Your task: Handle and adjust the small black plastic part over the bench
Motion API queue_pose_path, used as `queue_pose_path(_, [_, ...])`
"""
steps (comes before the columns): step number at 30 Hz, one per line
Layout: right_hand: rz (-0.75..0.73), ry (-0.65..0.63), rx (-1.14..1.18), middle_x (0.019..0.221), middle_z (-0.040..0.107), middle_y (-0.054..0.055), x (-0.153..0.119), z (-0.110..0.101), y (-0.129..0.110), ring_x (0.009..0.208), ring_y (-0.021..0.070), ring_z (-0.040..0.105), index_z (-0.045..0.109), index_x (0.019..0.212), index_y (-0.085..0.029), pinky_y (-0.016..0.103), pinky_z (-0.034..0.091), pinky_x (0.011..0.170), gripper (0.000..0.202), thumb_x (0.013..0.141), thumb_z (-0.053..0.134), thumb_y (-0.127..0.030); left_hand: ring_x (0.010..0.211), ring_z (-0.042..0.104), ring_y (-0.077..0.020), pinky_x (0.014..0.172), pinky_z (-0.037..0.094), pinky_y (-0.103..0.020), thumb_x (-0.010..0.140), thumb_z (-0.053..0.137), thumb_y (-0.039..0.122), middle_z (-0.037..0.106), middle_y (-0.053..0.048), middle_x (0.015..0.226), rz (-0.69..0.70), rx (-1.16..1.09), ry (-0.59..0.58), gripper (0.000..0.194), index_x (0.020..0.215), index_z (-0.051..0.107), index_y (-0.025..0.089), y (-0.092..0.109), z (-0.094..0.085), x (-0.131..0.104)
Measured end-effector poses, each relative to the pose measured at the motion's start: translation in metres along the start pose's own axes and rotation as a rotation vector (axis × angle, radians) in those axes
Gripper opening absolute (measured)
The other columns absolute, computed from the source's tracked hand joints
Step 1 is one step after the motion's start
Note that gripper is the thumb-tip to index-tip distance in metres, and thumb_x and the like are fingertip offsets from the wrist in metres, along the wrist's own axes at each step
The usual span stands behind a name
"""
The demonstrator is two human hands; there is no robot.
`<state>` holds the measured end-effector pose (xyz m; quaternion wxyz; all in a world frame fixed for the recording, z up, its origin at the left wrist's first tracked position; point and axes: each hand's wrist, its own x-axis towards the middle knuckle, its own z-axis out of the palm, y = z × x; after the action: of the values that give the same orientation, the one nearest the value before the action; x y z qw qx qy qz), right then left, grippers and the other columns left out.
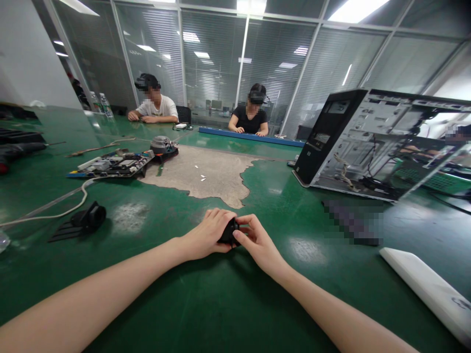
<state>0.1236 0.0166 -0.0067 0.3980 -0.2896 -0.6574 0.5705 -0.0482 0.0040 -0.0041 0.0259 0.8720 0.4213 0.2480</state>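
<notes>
A small black part [229, 232] sits between my two hands, just above the green table [206, 304]. Wrapped over its left side is my left hand [208, 233], fingers closed on it. My right hand [255, 240] pinches the right side of the same part with thumb and fingers. Much of the part is hidden by my hands, so its exact shape is unclear. Off to the left lies another black plastic piece [88, 218] with a round end and a flat, slotted side.
An open computer case [331, 142] stands at the right, near a white slab [423, 289]. Back left are a circuit board [117, 164], a fan-like cooler [164, 146] and a cable [83, 193]. Two people sit across the table behind a blue strip [250, 137].
</notes>
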Motion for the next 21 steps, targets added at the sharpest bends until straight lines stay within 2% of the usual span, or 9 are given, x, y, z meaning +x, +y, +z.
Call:
queue_pose_path(4, [0.017, -0.023, -0.03, 0.096, 0.05, 0.002, -0.0011, -0.0011, -0.0004, 0.085, 0.0143, 0.054, 0.045, 0.094, -0.022, 0.029, 0.049, 0.07, 0.025, 0.075, 0.058, -0.032, 0.094, 0.042, -0.0237, 0.083, 0.033, -0.038, 0.069, 0.064, 0.024, 0.047, -0.008, 0.11, 0.002, 0.0, -0.004, 0.057, 0.115, 0.032, 0.018, 0.0, -0.0002, 0.0001])
queue_pose_path(8, [-0.037, -0.058, -0.018, 0.094, 0.05, 0.001, -0.0033, -0.0022, 0.0003, 0.09, 0.0144, 0.053, 0.044, 0.09, -0.022, 0.03, 0.048, 0.075, 0.026, 0.073, 0.061, -0.03, 0.093, 0.042, -0.0231, 0.083, 0.032, -0.037, 0.068, 0.063, 0.021, 0.047, -0.007, 0.11, 0.009, 0.001, 0.0, 0.056, 0.115, 0.032, 0.018, 0.0003, -0.0005, 0.0001])
queue_pose_path(14, [-0.004, -0.019, 0.027, 0.09, 0.049, 0.0, -0.0021, -0.0003, -0.0004, 0.085, 0.0138, 0.053, 0.045, 0.088, -0.022, 0.027, 0.05, 0.066, 0.021, 0.076, 0.058, -0.032, 0.093, 0.042, -0.0236, 0.081, 0.033, -0.037, 0.069, 0.063, 0.024, 0.048, -0.008, 0.109, 0.003, 0.003, 0.003, 0.056, 0.114, 0.032, 0.019, 0.0003, 0.0, 0.0005])
queue_pose_path(18, [0.018, -0.007, -0.014, 0.1, 0.049, 0.003, -0.0005, -0.0005, -0.0018, 0.088, 0.0146, 0.053, 0.045, 0.096, -0.022, 0.029, 0.05, 0.07, 0.026, 0.075, 0.058, -0.03, 0.093, 0.042, -0.0236, 0.081, 0.033, -0.037, 0.069, 0.064, 0.025, 0.048, -0.008, 0.109, 0.005, 0.003, 0.002, 0.056, 0.114, 0.032, 0.018, 0.0005, -0.0005, 0.0004])
queue_pose_path(21, [0.009, -0.044, -0.01, 0.095, 0.05, 0.002, -0.001, -0.0017, -0.0013, 0.088, 0.014, 0.053, 0.045, 0.095, -0.022, 0.029, 0.049, 0.072, 0.026, 0.074, 0.059, -0.028, 0.093, 0.042, -0.0237, 0.082, 0.033, -0.037, 0.069, 0.062, 0.023, 0.048, -0.008, 0.109, 0.009, -0.001, 0.002, 0.055, 0.114, 0.031, 0.019, 0.0008, -0.001, 0.0003])
